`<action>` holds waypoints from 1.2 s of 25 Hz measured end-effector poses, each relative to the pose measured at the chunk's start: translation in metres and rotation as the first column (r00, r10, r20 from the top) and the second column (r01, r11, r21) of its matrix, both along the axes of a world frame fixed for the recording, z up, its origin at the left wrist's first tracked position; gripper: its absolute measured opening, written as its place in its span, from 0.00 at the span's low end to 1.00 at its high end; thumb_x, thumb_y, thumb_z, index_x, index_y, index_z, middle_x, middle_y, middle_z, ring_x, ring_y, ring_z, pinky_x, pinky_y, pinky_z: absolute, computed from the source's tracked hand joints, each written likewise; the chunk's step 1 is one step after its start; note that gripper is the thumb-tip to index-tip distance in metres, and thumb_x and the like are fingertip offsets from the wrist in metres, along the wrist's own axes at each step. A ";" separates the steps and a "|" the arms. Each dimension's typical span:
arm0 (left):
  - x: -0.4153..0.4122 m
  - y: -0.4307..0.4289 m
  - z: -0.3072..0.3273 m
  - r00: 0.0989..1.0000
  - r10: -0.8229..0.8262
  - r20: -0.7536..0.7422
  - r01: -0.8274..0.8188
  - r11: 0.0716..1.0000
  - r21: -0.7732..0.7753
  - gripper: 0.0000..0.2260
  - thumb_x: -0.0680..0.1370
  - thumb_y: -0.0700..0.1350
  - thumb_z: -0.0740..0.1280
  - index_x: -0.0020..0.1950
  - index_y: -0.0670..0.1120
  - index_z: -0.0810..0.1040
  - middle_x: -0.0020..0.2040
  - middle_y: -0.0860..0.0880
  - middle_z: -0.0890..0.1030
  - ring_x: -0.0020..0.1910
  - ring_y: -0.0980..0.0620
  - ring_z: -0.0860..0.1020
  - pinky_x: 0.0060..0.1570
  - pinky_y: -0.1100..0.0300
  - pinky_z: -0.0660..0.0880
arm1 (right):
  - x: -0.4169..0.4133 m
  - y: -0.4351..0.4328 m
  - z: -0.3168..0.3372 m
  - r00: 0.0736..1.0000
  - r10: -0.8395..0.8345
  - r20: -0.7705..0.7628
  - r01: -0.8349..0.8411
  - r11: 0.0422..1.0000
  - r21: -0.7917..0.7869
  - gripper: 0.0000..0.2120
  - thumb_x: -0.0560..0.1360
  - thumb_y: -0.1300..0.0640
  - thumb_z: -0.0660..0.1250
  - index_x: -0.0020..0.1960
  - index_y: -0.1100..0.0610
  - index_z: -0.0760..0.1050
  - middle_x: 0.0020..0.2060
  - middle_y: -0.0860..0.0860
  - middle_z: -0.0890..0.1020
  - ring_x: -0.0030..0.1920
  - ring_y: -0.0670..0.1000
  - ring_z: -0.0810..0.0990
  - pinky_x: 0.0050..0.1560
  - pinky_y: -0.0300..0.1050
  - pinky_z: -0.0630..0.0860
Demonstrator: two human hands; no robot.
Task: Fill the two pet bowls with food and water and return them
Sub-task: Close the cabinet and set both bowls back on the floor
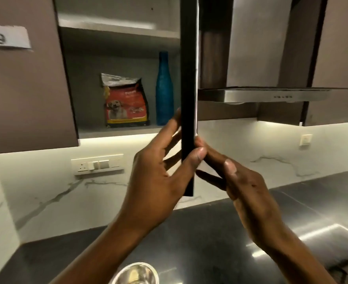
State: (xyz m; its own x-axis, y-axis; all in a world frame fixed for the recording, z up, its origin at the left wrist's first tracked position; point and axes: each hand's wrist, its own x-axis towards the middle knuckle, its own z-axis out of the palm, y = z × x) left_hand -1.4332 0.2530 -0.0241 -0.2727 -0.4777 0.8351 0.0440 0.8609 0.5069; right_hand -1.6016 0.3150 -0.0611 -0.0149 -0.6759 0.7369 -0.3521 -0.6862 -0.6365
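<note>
Both hands are on the lower edge of the open cabinet door [188, 99], which stands edge-on to the camera. The left hand [160, 171] has its thumb pressed on the near edge and its fingers spread wide behind the panel. The right hand [242, 181] touches the door's other face with fingers extended and fairly close together; neither hand carries anything else. The grip appears meant to swing or steady the door so that the shelf behind it can be reached.

The dog food bag [126, 101], top crumpled, stands upright on the cabinet's bottom shelf, left of the door and well behind it. A blue bottle [164, 89] stands just beside the bag, between bag and door. One steel pet bowl [136, 273] sits on the dark counter [210, 232], below the door and near the left forearm; its contents cannot be told, and a second bowl is not in view.

Judgement: filling has not begun. The door itself is the main obstruction; the bottle stands close enough to be knocked when the bag is drawn out. A range hood [265, 95] lies right of the door, a switch plate [97, 163] lower left.
</note>
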 end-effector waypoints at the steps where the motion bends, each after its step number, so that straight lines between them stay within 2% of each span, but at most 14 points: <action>1: 0.019 -0.004 0.000 0.999 0.043 -0.018 -0.043 0.999 0.001 0.28 0.79 0.57 0.71 0.80 0.60 0.71 0.71 0.70 0.79 0.72 0.68 0.76 0.63 0.68 0.79 | 0.009 -0.015 0.000 0.998 -0.004 -0.063 0.003 1.000 -0.012 0.21 0.87 0.37 0.55 0.78 0.32 0.73 0.78 0.31 0.73 0.79 0.39 0.71 0.72 0.30 0.71; 3: 0.058 -0.018 0.003 0.985 0.166 -0.041 -0.166 0.986 0.014 0.23 0.78 0.57 0.71 0.72 0.71 0.71 0.62 0.82 0.77 0.65 0.79 0.75 0.55 0.79 0.75 | 0.029 -0.057 -0.005 0.974 -0.076 -0.214 0.060 0.995 -0.081 0.23 0.88 0.38 0.57 0.82 0.34 0.67 0.82 0.31 0.66 0.83 0.37 0.63 0.80 0.42 0.63; 5: 0.094 -0.045 0.006 0.958 0.281 -0.056 -0.278 0.959 0.061 0.23 0.78 0.56 0.70 0.69 0.73 0.69 0.59 0.85 0.75 0.60 0.83 0.74 0.50 0.84 0.72 | 0.055 -0.107 -0.007 0.890 -0.231 -0.393 0.184 0.971 -0.154 0.29 0.87 0.38 0.58 0.86 0.32 0.54 0.86 0.30 0.52 0.86 0.37 0.51 0.80 0.49 0.54; 9: 0.143 -0.114 0.006 0.875 0.484 0.010 -0.479 0.865 0.151 0.26 0.83 0.48 0.71 0.81 0.52 0.72 0.77 0.54 0.78 0.67 0.61 0.76 0.51 0.82 0.71 | 0.102 -0.198 -0.017 0.655 -0.487 -0.578 0.363 0.874 -0.324 0.39 0.87 0.37 0.59 0.88 0.39 0.39 0.88 0.41 0.36 0.88 0.48 0.36 0.83 0.56 0.48; 12: 0.166 -0.152 0.009 0.856 0.516 0.044 -0.517 0.848 0.120 0.26 0.83 0.46 0.71 0.82 0.49 0.71 0.77 0.50 0.78 0.73 0.51 0.79 0.64 0.65 0.77 | 0.130 -0.244 -0.026 0.612 -0.590 -0.526 0.410 0.806 -0.426 0.41 0.87 0.42 0.63 0.89 0.46 0.41 0.89 0.51 0.41 0.89 0.57 0.39 0.86 0.64 0.54; 14: 0.170 -0.174 0.008 0.826 0.558 0.083 -0.562 0.826 0.046 0.31 0.84 0.45 0.70 0.85 0.52 0.63 0.80 0.50 0.74 0.76 0.47 0.76 0.72 0.52 0.74 | 0.139 -0.264 -0.027 0.598 -0.624 -0.502 0.438 0.780 -0.447 0.42 0.86 0.43 0.63 0.89 0.48 0.42 0.89 0.53 0.42 0.89 0.59 0.41 0.86 0.66 0.54; 15: 0.170 -0.183 0.006 0.801 0.585 0.124 -0.590 0.807 0.002 0.35 0.85 0.45 0.70 0.87 0.53 0.56 0.84 0.50 0.69 0.79 0.46 0.73 0.75 0.52 0.70 | 0.142 -0.272 -0.027 0.592 -0.625 -0.509 0.445 0.780 -0.440 0.42 0.86 0.43 0.64 0.90 0.48 0.42 0.89 0.54 0.41 0.89 0.60 0.41 0.86 0.66 0.54; 17: 0.168 -0.200 0.000 0.734 0.644 0.216 -0.645 0.761 -0.075 0.40 0.85 0.43 0.69 0.88 0.52 0.45 0.89 0.49 0.54 0.84 0.51 0.62 0.76 0.68 0.59 | 0.149 -0.284 -0.027 0.580 -0.616 -0.533 0.452 0.788 -0.418 0.43 0.85 0.42 0.65 0.90 0.48 0.43 0.89 0.54 0.40 0.88 0.61 0.40 0.86 0.67 0.53; 19: 0.166 -0.217 -0.004 0.660 0.703 0.266 -0.677 0.710 -0.194 0.42 0.85 0.40 0.67 0.88 0.48 0.41 0.89 0.48 0.40 0.83 0.60 0.53 0.62 0.84 0.63 | 0.156 -0.295 -0.027 0.561 -0.620 -0.549 0.467 0.784 -0.409 0.45 0.84 0.42 0.66 0.90 0.49 0.43 0.89 0.54 0.40 0.88 0.62 0.39 0.86 0.67 0.50; 20: 0.166 -0.226 -0.004 0.611 0.740 0.282 -0.688 0.673 -0.272 0.41 0.86 0.39 0.67 0.88 0.47 0.40 0.88 0.47 0.36 0.84 0.57 0.51 0.60 0.80 0.69 | 0.158 -0.301 -0.026 0.552 -0.622 -0.555 0.471 0.782 -0.408 0.46 0.83 0.41 0.67 0.90 0.49 0.42 0.89 0.54 0.39 0.88 0.62 0.38 0.86 0.67 0.49; 22: 0.168 -0.246 -0.002 0.489 0.812 0.318 -0.706 0.583 -0.402 0.39 0.87 0.42 0.65 0.88 0.46 0.40 0.87 0.45 0.32 0.87 0.44 0.48 0.74 0.58 0.72 | 0.161 -0.311 -0.022 0.530 -0.624 -0.573 0.484 0.778 -0.400 0.48 0.82 0.41 0.68 0.90 0.49 0.41 0.89 0.55 0.38 0.88 0.63 0.37 0.86 0.68 0.49; 24: 0.173 -0.262 -0.001 0.351 0.862 0.366 -0.741 0.495 -0.454 0.37 0.88 0.48 0.61 0.87 0.44 0.39 0.87 0.41 0.35 0.87 0.41 0.41 0.84 0.45 0.55 | 0.165 -0.319 -0.018 0.514 -0.610 -0.603 0.489 0.786 -0.378 0.49 0.82 0.41 0.69 0.89 0.50 0.40 0.89 0.56 0.38 0.87 0.63 0.36 0.86 0.69 0.49; 26: 0.179 -0.273 0.001 0.258 0.871 0.418 -0.747 0.454 -0.485 0.36 0.89 0.51 0.58 0.87 0.42 0.38 0.88 0.40 0.36 0.87 0.41 0.39 0.86 0.42 0.47 | 0.168 -0.327 -0.014 0.499 -0.603 -0.622 0.505 0.786 -0.357 0.51 0.81 0.41 0.70 0.89 0.50 0.39 0.88 0.57 0.38 0.87 0.64 0.36 0.86 0.69 0.48; 30: 0.183 -0.285 0.003 0.176 0.881 0.440 -0.723 0.419 -0.550 0.37 0.88 0.53 0.57 0.87 0.40 0.40 0.88 0.39 0.39 0.87 0.40 0.41 0.86 0.41 0.47 | 0.169 -0.337 -0.005 0.446 -0.605 -0.659 0.521 0.775 -0.359 0.52 0.81 0.41 0.69 0.89 0.52 0.38 0.88 0.59 0.38 0.87 0.66 0.37 0.85 0.70 0.48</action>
State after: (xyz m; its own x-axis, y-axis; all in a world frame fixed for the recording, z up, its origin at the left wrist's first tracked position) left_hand -1.2502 -0.0318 -0.0207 -0.2608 -0.6253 0.7356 -0.9533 0.2872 -0.0938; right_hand -1.4325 -0.0218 -0.0657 0.1773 -0.6495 0.7394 -0.9778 -0.2016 0.0573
